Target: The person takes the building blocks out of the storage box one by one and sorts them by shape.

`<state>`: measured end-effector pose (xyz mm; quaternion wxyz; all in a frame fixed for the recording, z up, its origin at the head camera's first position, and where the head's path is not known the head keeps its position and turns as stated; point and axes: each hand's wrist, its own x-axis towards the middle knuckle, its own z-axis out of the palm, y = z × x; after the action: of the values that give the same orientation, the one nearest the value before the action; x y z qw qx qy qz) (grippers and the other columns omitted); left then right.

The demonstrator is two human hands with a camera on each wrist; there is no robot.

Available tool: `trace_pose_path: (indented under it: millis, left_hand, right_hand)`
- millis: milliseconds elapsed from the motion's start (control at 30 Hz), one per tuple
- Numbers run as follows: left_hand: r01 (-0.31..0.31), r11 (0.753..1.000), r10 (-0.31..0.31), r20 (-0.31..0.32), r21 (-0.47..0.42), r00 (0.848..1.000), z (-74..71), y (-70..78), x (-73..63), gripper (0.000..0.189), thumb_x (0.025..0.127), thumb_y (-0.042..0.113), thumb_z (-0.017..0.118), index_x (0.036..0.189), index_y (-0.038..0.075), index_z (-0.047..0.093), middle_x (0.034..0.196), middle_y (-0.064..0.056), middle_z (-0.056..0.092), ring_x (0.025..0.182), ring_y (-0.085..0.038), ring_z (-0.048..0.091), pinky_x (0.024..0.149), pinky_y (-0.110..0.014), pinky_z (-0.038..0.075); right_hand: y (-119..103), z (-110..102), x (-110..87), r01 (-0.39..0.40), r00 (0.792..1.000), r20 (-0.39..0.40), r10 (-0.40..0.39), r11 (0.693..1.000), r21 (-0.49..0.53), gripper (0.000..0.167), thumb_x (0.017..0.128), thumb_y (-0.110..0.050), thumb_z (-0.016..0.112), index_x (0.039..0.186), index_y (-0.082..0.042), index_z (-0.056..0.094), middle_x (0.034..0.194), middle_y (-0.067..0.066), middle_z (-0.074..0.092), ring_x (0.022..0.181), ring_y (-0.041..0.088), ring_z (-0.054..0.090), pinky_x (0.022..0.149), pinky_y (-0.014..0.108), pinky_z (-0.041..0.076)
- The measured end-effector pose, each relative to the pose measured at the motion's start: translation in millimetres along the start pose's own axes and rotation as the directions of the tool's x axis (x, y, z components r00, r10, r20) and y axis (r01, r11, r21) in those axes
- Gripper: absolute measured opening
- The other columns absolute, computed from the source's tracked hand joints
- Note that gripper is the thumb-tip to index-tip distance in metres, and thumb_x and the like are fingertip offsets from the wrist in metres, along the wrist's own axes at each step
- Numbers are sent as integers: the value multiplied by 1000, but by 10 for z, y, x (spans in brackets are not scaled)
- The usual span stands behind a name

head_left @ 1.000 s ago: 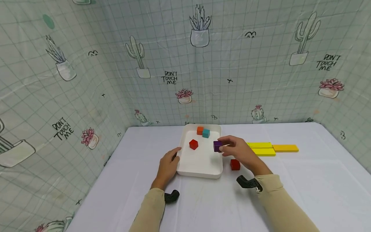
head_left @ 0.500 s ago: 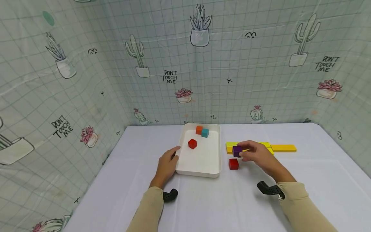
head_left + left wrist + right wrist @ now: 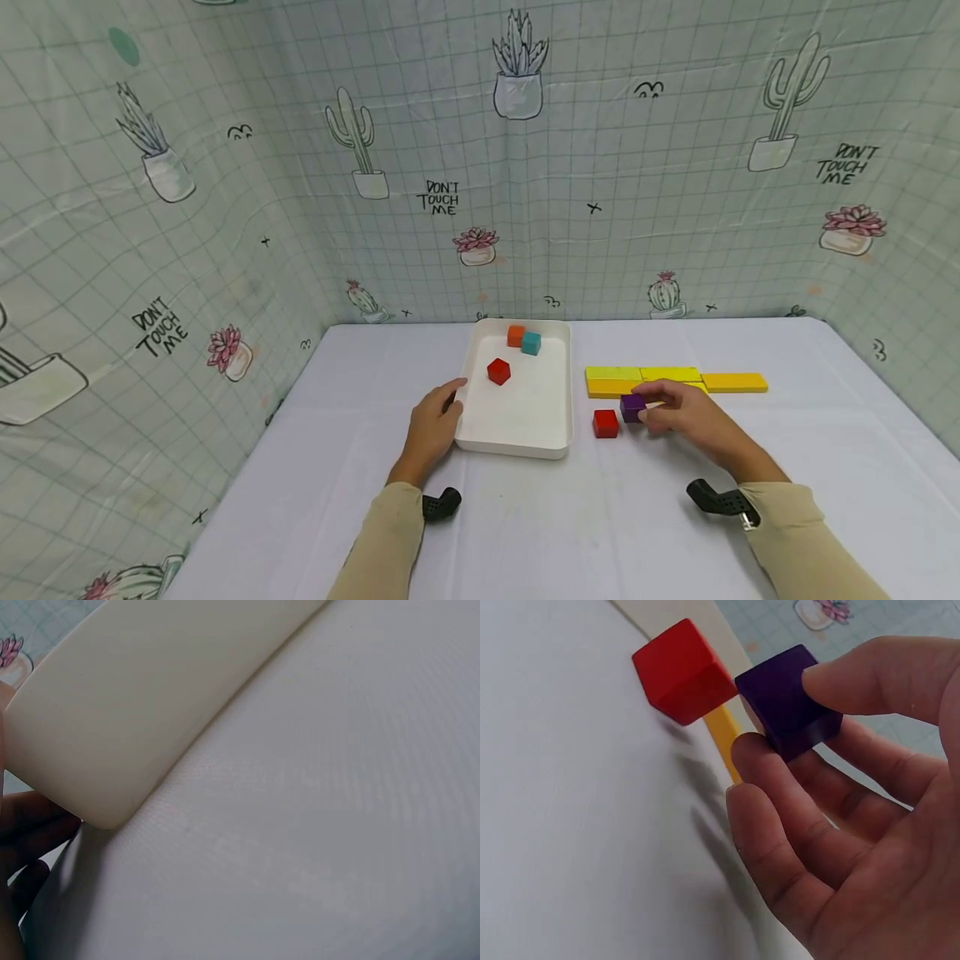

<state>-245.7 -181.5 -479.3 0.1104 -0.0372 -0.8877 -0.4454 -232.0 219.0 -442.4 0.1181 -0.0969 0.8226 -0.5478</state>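
Observation:
A purple cube (image 3: 632, 408) is pinched between the thumb and fingers of my right hand (image 3: 693, 421), just right of a red cube (image 3: 606, 423) on the table. In the right wrist view, the thumb presses one face of the purple cube (image 3: 787, 701), and the red cube (image 3: 682, 671) sits beyond it. My left hand (image 3: 429, 429) rests against the left side of a white tray (image 3: 513, 450), its fingers touching the wall. Inside the tray lie a red block (image 3: 498, 372), an orange cube (image 3: 515, 336) and a teal cube (image 3: 531, 343).
Several flat yellow and orange blocks lie behind my right hand, among them a yellow block (image 3: 671, 374) and an orange block (image 3: 735, 382). A white cloth (image 3: 525, 533) covers the table. Behind it hangs a patterned curtain (image 3: 615, 267).
My right hand has carried the purple cube from above the tray's right edge rightward and down, beside the red cube. My left hand stays at the tray.

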Motion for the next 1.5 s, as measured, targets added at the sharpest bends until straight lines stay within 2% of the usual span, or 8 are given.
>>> trace_pose_path:
  millis: [200,400,767,1500]
  left_hand:
    - [-5,1000,5,3,7,1000,2,11,13,39,100,14,52,137,17,63,134,-10,62,130,-27,53,108,-48,42]
    - [-3,1000,3,6,8,1000,-8,17,11,39,99,14,52,137,16,63,134,-11,62,130,-28,53,108,-48,42]
    - [18,1000,-18,15,17,1000,-2,15,2,40,100,16,51,138,17,63,135,-11,61,131,-28,53,109,-48,41]
    - [-2,1000,2,17,1,1000,-19,18,-10,40,100,13,50,139,16,62,135,-10,61,131,-27,52,108,-48,42]
  right_hand:
    - [75,-5,4,-15,1000,22,17,998,-55,52,94,-29,70,137,-4,55,131,19,61,93,28,66,83,37,52]
    - [125,22,18,-16,1000,18,18,994,-104,51,93,-29,71,136,-6,57,125,16,65,91,26,65,77,36,52]
    - [140,74,20,-28,1000,1,29,977,-210,50,91,-31,73,135,-9,61,124,13,65,102,25,61,77,35,53]
    - [115,158,32,-45,999,-41,36,961,-272,45,88,-24,76,129,-9,64,113,8,65,99,25,56,80,33,52]
